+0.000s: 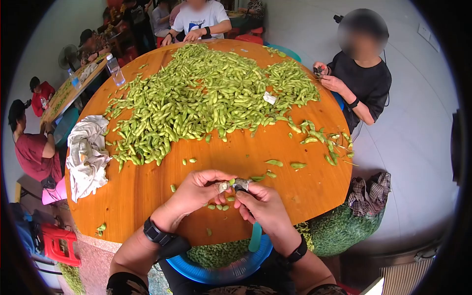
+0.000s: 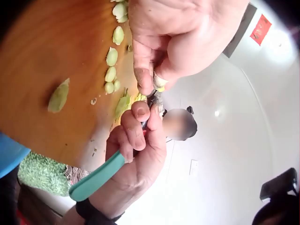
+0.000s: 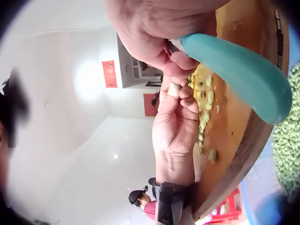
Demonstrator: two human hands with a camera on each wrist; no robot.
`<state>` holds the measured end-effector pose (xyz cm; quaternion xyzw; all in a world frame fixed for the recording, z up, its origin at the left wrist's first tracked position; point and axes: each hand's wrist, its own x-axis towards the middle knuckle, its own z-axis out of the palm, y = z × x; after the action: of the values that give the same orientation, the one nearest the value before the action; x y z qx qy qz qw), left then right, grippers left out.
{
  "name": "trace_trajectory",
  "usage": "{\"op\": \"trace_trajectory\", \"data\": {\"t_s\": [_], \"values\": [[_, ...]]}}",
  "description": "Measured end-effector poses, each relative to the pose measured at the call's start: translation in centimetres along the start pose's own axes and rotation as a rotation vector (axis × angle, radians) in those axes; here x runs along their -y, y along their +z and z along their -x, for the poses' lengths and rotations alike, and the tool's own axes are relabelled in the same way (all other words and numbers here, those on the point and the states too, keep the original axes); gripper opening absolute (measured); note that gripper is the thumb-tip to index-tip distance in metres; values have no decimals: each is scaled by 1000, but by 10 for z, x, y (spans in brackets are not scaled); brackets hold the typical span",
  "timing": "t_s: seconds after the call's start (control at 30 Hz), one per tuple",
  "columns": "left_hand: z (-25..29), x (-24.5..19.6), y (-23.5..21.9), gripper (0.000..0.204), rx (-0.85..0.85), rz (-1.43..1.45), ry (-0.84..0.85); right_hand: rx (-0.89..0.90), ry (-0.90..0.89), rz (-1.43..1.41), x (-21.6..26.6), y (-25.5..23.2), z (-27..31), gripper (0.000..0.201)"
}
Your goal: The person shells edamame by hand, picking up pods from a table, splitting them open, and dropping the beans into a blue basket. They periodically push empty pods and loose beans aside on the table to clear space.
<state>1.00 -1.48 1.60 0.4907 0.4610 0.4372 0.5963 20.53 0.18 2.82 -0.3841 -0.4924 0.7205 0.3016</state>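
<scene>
Over the near table edge, my left hand (image 1: 199, 189) pinches a small green pod piece (image 1: 232, 182) between thumb and fingertips; a pale wrap covers its thumb tip. Meeting it, my right hand (image 1: 265, 204) grips a tool with a curved teal handle (image 3: 234, 70) that sticks out below the palm. Dark metal of the tool shows at the fingertips in the left wrist view, but its kind I cannot tell. Several pale green beans (image 2: 111, 56) lie on the wood beneath the hands. Beyond them spreads a large heap of green soybean pods (image 1: 196, 98).
Below the table edge sits a blue basin (image 1: 268, 248) of green beans. A full mesh sack (image 1: 339, 231) stands at the right. On the round table (image 1: 309, 191) are a white cloth (image 1: 88, 152) and a bottle (image 1: 116, 71). Another person (image 1: 361, 78) sits at the right.
</scene>
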Motion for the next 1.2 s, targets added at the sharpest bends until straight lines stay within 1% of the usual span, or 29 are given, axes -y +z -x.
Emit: {"op": "trace_trajectory", "data": {"t_s": [0.07, 0.13, 0.17, 0.27, 0.3, 0.33, 0.37, 0.4, 0.43, 0.47, 0.5, 0.57, 0.6, 0.67, 0.7, 0.77, 0.8, 0.87, 0.9, 0.97, 1.0, 1.07, 1.2], "values": [[-1, 1, -4, 24, 18, 48, -10, -2, -17, -19, -4, 0, -1, 12], [-1, 5, -7, 23, 75, 188, -100, -7, -15, -64, -9, 0, -4, 12], [-1, 5, -8, 23, 78, 191, -105, -14, -19, -111, -10, 0, -4, 12], [-2, 8, -6, 23, 102, 259, -95, 2, -45, -129, -11, 1, -7, 12], [-3, 13, -4, 24, 57, 142, 2, 2, -43, -128, -10, 3, -6, 12], [-3, 15, -1, 25, 11, 24, 98, -48, -59, -37, -8, 5, -5, 12], [0, 12, 4, 25, 12, 23, 99, -98, -76, 52, -7, 7, -5, 13], [5, 4, 11, 27, -78, -458, 308, -101, -79, 53, -8, 7, -5, 13], [9, -2, 16, 28, -168, -937, 513, -114, -150, 154, -11, 7, -5, 14], [10, -4, 15, 34, -155, -946, 534, -126, -217, 258, -14, 6, -4, 14], [10, -1, 13, 34, -155, -939, 531, -126, -211, 262, -17, 6, -4, 14], [9, 4, 7, 32, -128, -923, 471, -138, -301, 316, -20, 8, -4, 14], [9, 3, 6, 32, -131, -923, 470, -135, -300, 316, -17, 9, -3, 14], [9, 3, 7, 28, -94, -646, 372, -112, -113, 164, -8, 8, -1, 20], [8, 4, 8, 28, -95, -645, 371, -111, -112, 164, -8, 7, -1, 20], [6, 5, 10, 23, -74, -190, 143, -114, -115, 169, -10, 6, -3, 19], [6, 4, 11, 23, -76, -189, 142, -112, -113, 169, -9, 7, -2, 19], [6, 3, 11, 19, -161, -522, 386, -155, -106, 244, -5, 10, -1, 17], [6, 2, 11, 19, -164, -520, 382, -152, -102, 245, -8, 10, -1, 17], [8, 2, 11, 15, -219, -648, 438, -153, -286, 391, -17, 12, -5, 14], [8, 3, 10, 15, -225, -646, 434, -148, -282, 393, -20, 12, -7, 14], [7, 7, 9, 14, -287, -789, 453, -109, -251, 385, -22, 13, -10, 14], [6, 9, 7, 13, -282, -825, 450, -78, -201, 344, -18, 15, -10, 15]]}}
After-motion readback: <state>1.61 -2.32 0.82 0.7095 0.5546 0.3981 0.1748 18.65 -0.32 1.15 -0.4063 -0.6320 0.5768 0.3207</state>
